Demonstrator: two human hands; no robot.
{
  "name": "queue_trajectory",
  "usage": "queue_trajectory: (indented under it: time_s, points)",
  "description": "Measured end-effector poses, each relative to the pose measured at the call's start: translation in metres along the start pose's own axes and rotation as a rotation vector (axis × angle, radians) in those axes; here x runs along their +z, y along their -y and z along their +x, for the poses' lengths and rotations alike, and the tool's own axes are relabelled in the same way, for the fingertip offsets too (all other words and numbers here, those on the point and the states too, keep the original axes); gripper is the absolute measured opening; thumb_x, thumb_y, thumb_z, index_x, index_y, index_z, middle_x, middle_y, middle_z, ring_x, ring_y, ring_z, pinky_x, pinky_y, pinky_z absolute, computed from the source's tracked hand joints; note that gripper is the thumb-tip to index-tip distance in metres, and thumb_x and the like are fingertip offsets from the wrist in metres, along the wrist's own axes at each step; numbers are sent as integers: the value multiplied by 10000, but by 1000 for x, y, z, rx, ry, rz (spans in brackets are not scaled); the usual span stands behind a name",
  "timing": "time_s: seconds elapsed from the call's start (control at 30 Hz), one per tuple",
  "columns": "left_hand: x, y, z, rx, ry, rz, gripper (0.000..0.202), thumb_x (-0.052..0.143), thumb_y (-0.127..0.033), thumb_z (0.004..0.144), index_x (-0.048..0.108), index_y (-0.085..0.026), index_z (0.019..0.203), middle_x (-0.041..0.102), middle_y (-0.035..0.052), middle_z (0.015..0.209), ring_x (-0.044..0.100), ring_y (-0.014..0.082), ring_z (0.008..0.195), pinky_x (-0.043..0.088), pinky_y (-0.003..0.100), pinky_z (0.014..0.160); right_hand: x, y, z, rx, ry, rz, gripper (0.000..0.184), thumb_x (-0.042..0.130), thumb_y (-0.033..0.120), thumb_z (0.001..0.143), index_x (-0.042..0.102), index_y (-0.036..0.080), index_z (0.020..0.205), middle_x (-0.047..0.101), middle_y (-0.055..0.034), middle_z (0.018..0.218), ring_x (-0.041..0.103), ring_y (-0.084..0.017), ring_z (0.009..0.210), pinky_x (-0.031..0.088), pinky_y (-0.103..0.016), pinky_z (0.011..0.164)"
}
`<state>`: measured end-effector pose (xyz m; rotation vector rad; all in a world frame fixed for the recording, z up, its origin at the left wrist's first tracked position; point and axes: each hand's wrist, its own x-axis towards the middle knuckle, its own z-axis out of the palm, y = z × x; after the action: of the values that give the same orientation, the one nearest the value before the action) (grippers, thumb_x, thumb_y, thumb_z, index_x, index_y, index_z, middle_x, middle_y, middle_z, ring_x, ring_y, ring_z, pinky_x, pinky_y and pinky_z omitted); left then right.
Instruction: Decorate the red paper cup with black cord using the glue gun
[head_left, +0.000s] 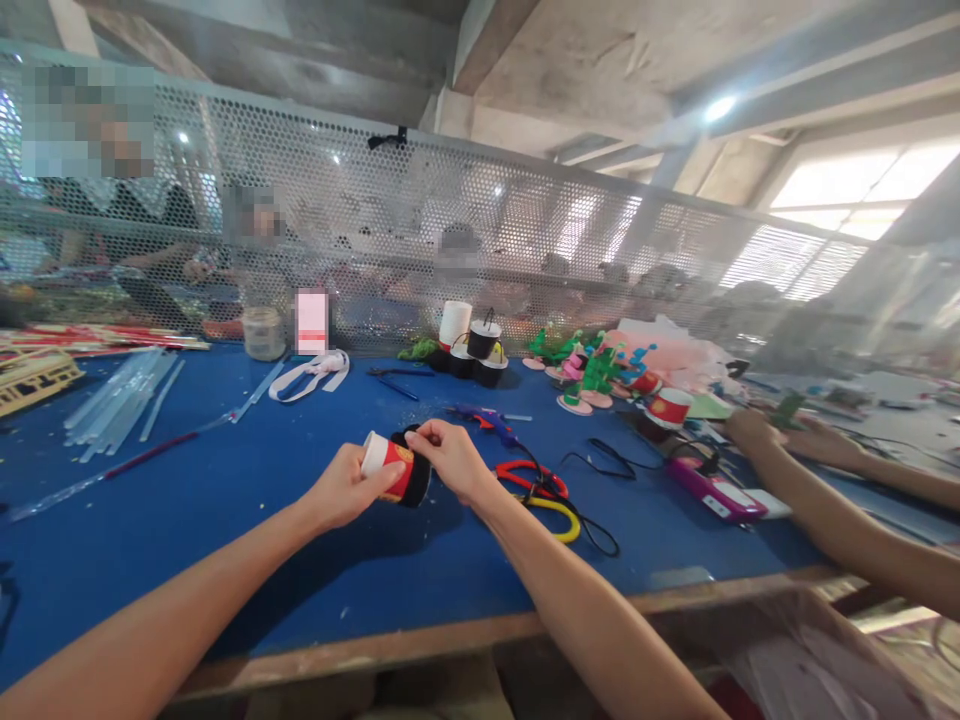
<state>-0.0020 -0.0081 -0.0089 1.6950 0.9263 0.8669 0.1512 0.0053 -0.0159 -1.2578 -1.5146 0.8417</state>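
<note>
My left hand (pixel 343 487) is wrapped round a small red and white paper cup (pixel 391 466) lying on its side above the blue table (pixel 225 520). A black band covers the cup's right end. My right hand (pixel 450 455) pinches that black end from above, its fingers closed on it. Both hands hover over the table's middle, a little above the surface.
A blue glue gun (pixel 487 420), red and yellow scissors (pixel 540 490) and black cords lie just right of my hands. Finished cups (pixel 476 350) and foam decorations (pixel 592 375) stand at the back. Clear glue sticks (pixel 120 400) lie left. A co-worker's arms (pixel 817 490) reach in from the right. Mesh fence behind.
</note>
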Motion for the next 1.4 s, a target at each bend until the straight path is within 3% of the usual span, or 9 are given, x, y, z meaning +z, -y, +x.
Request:
queue_trajectory:
  time_s: [0.3, 0.5, 0.63, 0.77, 0.87, 1.1, 1.27, 1.4]
  points:
    - [-1, -3, -1, 19, -47, 29, 310, 555, -398, 605, 440, -147, 463, 354, -47, 436, 282, 49, 426, 239, 185, 397, 3, -1, -1, 15, 6, 25, 290, 507, 433, 705, 549, 156, 633, 525, 20, 564, 453, -104, 536, 349, -231, 529]
    - [-3, 6, 3, 21, -126, -38, 299, 598, -406, 613, 584, -109, 577, 505, -3, 502, 438, 98, 489, 349, 206, 454, 2, -3, -1, 84, -22, 101, 483, 412, 597, 721, 572, 142, 715, 566, -16, 624, 519, -134, 594, 400, -249, 550]
    - [-5, 6, 5, 51, -191, -98, 316, 618, -416, 611, 637, -105, 660, 582, 23, 571, 526, 145, 582, 420, 229, 521, -1, 3, -4, 114, 77, 197, 512, 428, 636, 697, 574, 148, 751, 598, -28, 681, 558, -155, 659, 450, -274, 591]
    - [-7, 4, 6, 43, -167, -101, 318, 635, -416, 598, 653, -113, 692, 609, 24, 598, 538, 149, 602, 430, 234, 545, -3, 7, -7, 131, 214, 318, 478, 483, 608, 688, 573, 162, 836, 612, -39, 766, 573, -168, 695, 486, -296, 581]
    - [-11, 2, 7, -5, -132, -119, 312, 654, -416, 585, 646, -113, 658, 600, 14, 565, 510, 124, 549, 395, 215, 501, -5, 8, -7, 121, 209, 351, 408, 535, 515, 701, 553, 165, 910, 612, -51, 830, 579, -166, 718, 492, -296, 606]
    - [-18, -4, 13, -206, -118, -529, 367, 692, -443, 551, 639, -98, 665, 626, 38, 578, 530, 115, 526, 393, 220, 521, -8, 6, -8, -124, 208, 70, 399, 591, 231, 649, 492, 168, 1030, 575, -58, 922, 560, -164, 831, 463, -325, 754]
    - [-12, -3, 11, -228, -147, -471, 359, 709, -434, 534, 630, -97, 629, 595, 17, 529, 498, 98, 482, 355, 215, 493, -7, 5, -9, -307, 220, -74, 290, 513, 255, 721, 543, 162, 994, 552, -95, 1029, 524, -189, 955, 416, -366, 850]
    - [-2, -4, 8, -200, -173, -386, 368, 740, -421, 463, 635, -99, 607, 582, -1, 527, 477, 89, 497, 347, 213, 517, -5, 11, -15, -374, 253, -16, 288, 374, 277, 814, 604, 181, 957, 545, -92, 1095, 478, -188, 1064, 345, -360, 940]
